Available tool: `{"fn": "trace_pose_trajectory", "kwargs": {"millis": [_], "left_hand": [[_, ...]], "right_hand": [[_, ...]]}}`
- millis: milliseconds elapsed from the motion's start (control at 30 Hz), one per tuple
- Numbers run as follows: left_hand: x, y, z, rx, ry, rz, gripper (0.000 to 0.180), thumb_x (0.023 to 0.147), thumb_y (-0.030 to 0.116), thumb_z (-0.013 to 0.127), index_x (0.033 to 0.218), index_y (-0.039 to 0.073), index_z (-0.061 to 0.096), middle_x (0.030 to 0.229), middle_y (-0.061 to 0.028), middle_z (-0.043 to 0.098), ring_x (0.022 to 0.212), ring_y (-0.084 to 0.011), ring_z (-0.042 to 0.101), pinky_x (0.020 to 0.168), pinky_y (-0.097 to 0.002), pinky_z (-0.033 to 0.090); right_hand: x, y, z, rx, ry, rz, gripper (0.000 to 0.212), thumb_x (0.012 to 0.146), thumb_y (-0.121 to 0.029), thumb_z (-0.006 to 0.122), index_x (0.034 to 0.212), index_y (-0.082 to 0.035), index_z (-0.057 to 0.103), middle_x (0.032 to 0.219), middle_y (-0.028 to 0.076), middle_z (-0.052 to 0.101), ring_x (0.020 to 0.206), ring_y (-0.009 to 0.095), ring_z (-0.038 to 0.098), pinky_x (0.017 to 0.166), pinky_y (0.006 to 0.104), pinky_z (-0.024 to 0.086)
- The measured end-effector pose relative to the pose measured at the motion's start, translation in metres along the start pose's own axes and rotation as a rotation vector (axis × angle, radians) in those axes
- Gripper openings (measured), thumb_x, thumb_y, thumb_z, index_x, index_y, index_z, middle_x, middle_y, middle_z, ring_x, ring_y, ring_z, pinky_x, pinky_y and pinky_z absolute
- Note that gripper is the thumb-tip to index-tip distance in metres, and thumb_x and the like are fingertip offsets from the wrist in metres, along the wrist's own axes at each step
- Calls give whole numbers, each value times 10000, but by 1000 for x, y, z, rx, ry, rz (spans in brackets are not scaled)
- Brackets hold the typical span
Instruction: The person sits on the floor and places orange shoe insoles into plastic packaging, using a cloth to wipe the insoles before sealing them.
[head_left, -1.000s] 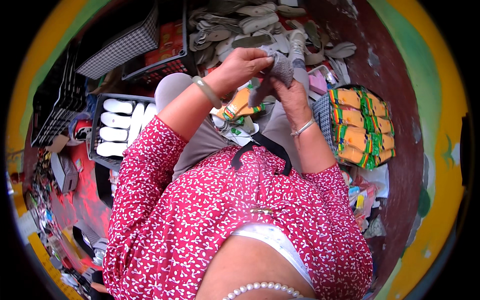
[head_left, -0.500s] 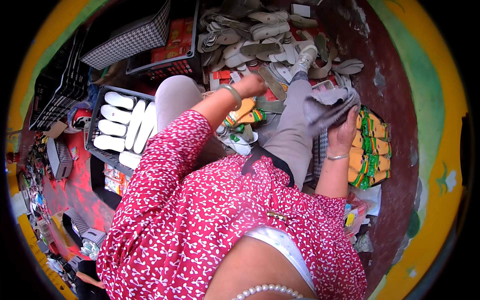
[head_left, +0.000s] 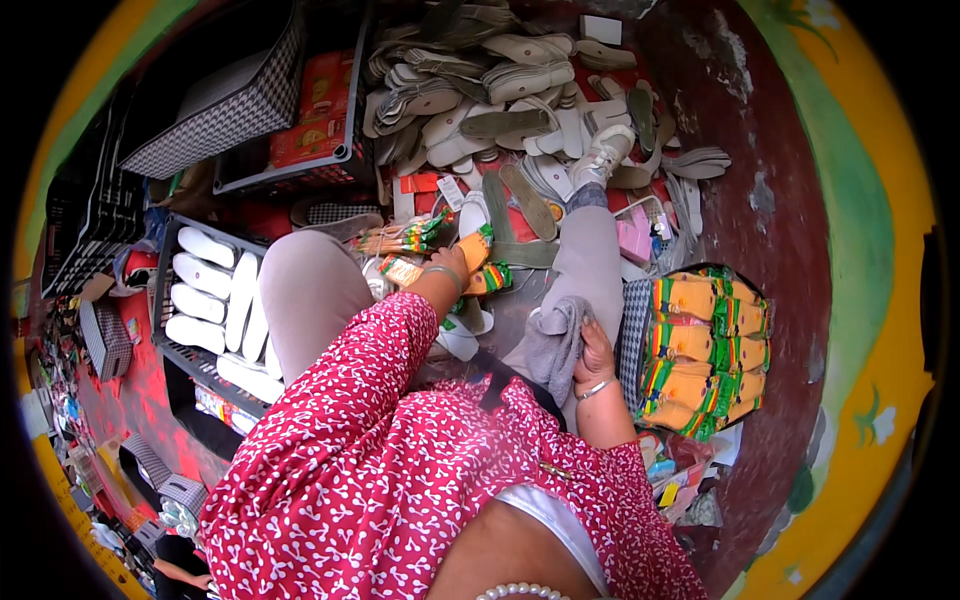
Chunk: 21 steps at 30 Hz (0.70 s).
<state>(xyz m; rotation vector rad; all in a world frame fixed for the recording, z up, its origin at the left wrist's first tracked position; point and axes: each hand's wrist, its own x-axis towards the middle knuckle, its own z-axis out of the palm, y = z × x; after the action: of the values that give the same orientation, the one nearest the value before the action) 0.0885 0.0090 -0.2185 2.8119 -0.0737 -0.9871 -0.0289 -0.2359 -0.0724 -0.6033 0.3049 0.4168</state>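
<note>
The right hand held a bunched grey cloth against the right thigh, its fingers closed on the fabric's side. The left hand was positioned at the orange packets with green ends; its fingertips were hidden, so whether it gripped one could not be determined. A checked basket, loaded with similar packets in rows, stood beside the right thigh. A dark crate containing white soles stood beside the left knee.

No words or numbers can be read. Small marks are seen on a white tag and on red packs, but they are too blurry.
</note>
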Motion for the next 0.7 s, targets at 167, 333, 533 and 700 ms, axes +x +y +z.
{"fn": "trace_pose_trajectory", "kwargs": {"millis": [167, 333, 533, 700], "left_hand": [[0, -8, 17, 41, -48, -157, 803, 797, 316, 614, 1433, 137, 159, 1233, -192, 484, 1109, -338, 517, 900, -411, 425], [13, -11, 24, -168, -77, -47, 818, 791, 308, 641, 1428, 129, 160, 1115, -187, 554, 983, -345, 578, 856, -433, 452], [16, 2, -8, -363, -161, 167, 729, 790, 300, 649, 1376, 109, 259, 1035, -167, 579, 903, -326, 600, 815, -448, 468], [12, 4, -43, -463, -121, 96, 658, 790, 293, 655, 1332, 93, 341, 968, -150, 601, 837, -309, 619, 780, -461, 481]], "right_hand": [[1, 2, 0, 26, 0, 47, 448, 854, -167, 609, 1242, -7, 452, 1145, 120, 575, 1084, 263, 554, 980, 417, 409], [1, -2, 9, 6, 30, 74, 497, 845, -169, 618, 1266, 5, 418, 1175, 129, 555, 1115, 270, 534, 1001, 422, 387], [1, 1, 12, -26, 3, 90, 491, 845, -164, 615, 1264, 3, 424, 1171, 127, 559, 1091, 267, 549, 978, 418, 412], [9, 3, 13, -31, -61, 62, 469, 847, -197, 623, 1239, -4, 453, 1139, 120, 578, 1071, 254, 562, 958, 417, 431]]}}
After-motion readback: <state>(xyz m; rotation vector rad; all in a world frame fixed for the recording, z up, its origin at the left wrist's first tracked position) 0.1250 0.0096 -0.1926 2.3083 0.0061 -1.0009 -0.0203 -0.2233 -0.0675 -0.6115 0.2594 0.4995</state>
